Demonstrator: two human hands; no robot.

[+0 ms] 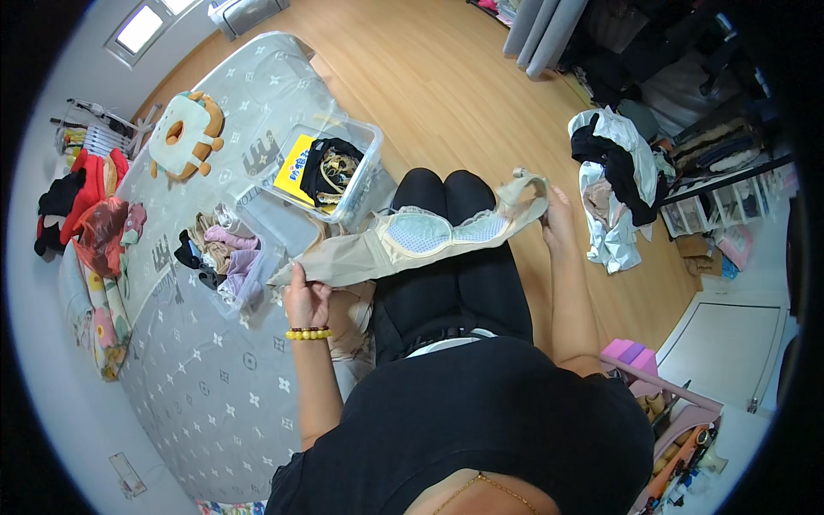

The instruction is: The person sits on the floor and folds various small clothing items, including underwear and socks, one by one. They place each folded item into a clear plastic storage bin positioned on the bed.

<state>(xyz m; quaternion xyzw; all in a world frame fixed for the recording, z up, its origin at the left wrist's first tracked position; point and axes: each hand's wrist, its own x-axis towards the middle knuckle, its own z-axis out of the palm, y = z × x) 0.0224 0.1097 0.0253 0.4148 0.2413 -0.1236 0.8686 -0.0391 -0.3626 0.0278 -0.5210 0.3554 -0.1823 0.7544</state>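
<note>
A beige bra [343, 263] with pale blue dotted cup linings is stretched out above my lap, its inner side turned up. My left hand [307, 299], with a yellow beaded bracelet at the wrist, pinches the end of one wide side band. At the other end, my right hand [558, 221] grips the opposite band, which curls up with a strap near the fingers. Beneath the bra are my legs in black trousers [455, 292]. Just beyond the left band, on the bed, stands a see-through plastic bin [371, 184] holding a yellow package and black items.
A smaller see-through box [268, 276] of folded garments sits on the grey patterned bed [210, 378]. Farther back lies a toast-shaped cushion [180, 137]. White and black clothes [614, 180] are heaped on the wooden floor at right, beside shelving. A pink cart [687, 421] stands near my right elbow.
</note>
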